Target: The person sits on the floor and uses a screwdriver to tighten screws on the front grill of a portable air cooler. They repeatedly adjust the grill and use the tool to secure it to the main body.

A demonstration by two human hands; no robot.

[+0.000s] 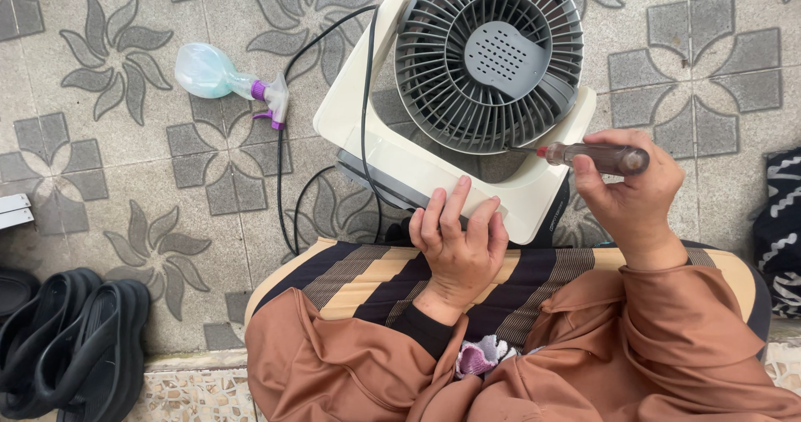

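Observation:
A cream box fan (400, 151) with a round grey rear grille (488, 59) lies tilted on the tiled floor against my lap. My left hand (457, 238) rests flat on the fan's lower frame, fingers together. A screwdriver (596, 156) with a clear brown handle and red collar is gripped in my right hand (630, 192). Its metal tip touches the lower right edge of the grille. A black power cord (363, 105) runs across the fan's frame and loops on the floor.
A pale green spray bottle (225, 78) with a purple and white trigger lies on the floor to the left. Black sandals (71, 338) sit at the lower left. A striped cloth (501, 276) covers my lap. Dark patterned fabric (780, 222) shows at the right edge.

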